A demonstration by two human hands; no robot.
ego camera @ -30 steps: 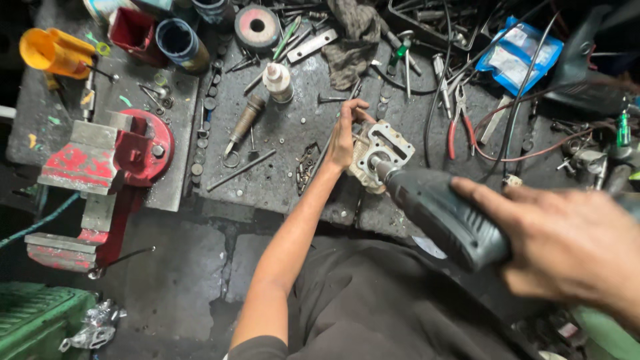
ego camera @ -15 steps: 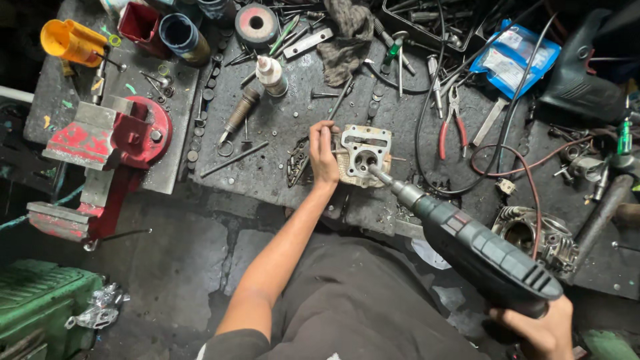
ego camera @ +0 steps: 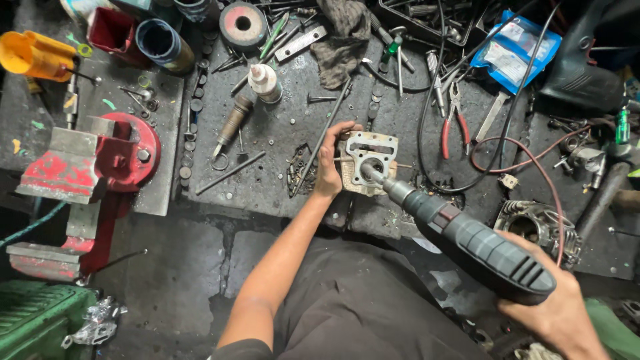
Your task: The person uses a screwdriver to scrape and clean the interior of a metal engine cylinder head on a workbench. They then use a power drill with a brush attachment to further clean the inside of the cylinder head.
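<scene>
Your left hand (ego camera: 328, 167) clamps the metal block (ego camera: 369, 162) so it stays put on the counter (ego camera: 280, 133); your right hand (ego camera: 557, 313), wrapped around the power tool (ego camera: 467, 240), drives into the block's bore.

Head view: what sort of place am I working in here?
Most likely a small engine repair workshop: a red bench vise, red-handled pliers among scattered tools, and a metal engine part held under a power tool.

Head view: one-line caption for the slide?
Left hand steadies a square metal engine part on the cluttered workbench while the right hand aims a power tool into its bore.
</scene>
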